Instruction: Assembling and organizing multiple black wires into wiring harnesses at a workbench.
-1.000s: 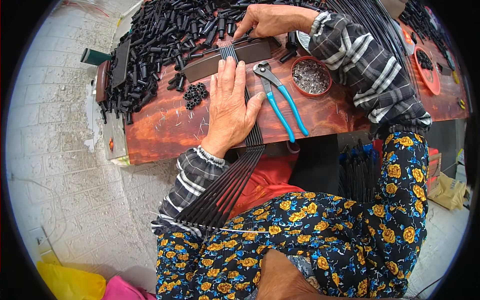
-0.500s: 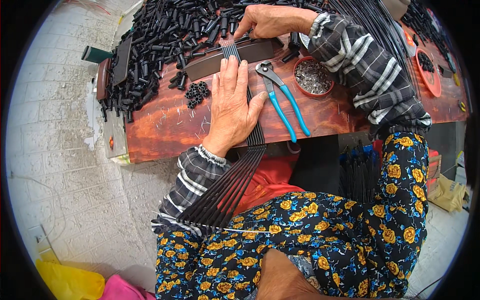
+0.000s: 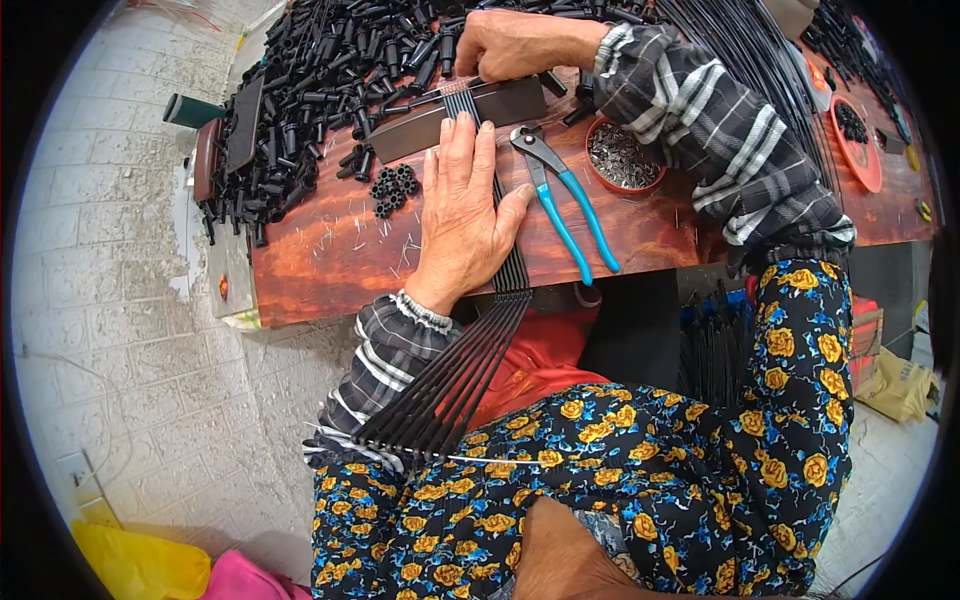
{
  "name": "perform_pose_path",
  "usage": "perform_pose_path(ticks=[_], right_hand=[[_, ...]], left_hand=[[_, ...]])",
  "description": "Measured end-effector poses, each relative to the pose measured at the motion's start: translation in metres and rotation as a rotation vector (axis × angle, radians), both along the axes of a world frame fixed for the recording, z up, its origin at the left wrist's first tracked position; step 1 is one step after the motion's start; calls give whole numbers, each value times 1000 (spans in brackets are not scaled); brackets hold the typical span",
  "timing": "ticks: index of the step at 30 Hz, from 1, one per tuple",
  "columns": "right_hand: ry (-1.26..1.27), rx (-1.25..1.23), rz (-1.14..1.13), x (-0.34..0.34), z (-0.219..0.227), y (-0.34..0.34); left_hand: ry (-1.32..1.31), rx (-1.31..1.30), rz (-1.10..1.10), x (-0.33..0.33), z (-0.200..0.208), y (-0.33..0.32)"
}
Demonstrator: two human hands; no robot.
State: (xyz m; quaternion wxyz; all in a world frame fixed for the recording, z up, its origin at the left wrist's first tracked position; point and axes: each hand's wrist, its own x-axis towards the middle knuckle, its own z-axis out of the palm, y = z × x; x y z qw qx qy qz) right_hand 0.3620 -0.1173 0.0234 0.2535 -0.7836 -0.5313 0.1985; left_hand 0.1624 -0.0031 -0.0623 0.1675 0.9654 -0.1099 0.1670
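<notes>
My left hand (image 3: 462, 200) lies flat, fingers stretched out, on a row of thin black rods (image 3: 511, 268) that look like umbrella ribs. Their upper ends rest over a long brown block (image 3: 412, 133); their lower parts fan out over my left sleeve and lap, with a thin white strand across them. Past the block, my right hand (image 3: 515, 45) is closed beside the rod ends. What its fingers pinch, if anything, is hidden. Cutting pliers with blue handles (image 3: 565, 205) lie to the right of my left hand, jaws pointing away from me.
Black plastic tubular parts (image 3: 330, 60) are heaped across the table's far side. Small black rings (image 3: 393, 190) sit left of my left hand. A red bowl (image 3: 660, 182) contains small metal pieces. Long black rods (image 3: 740, 50) and an orange dish (image 3: 872, 180) lie at the right.
My right hand has shifted slightly left and its fingers have curled in from a pointing pose. The left hand, rods and pliers stay where they were.
</notes>
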Motion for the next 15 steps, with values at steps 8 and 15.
perform_pose_path(ticks=[8,15], right_hand=[[-543,429,-177,-9,-22,1],[239,89,478,-104,2,-48]], left_hand=[[-31,-22,-22,3,-2,-4],[-54,16,-71,1,-6,6]])
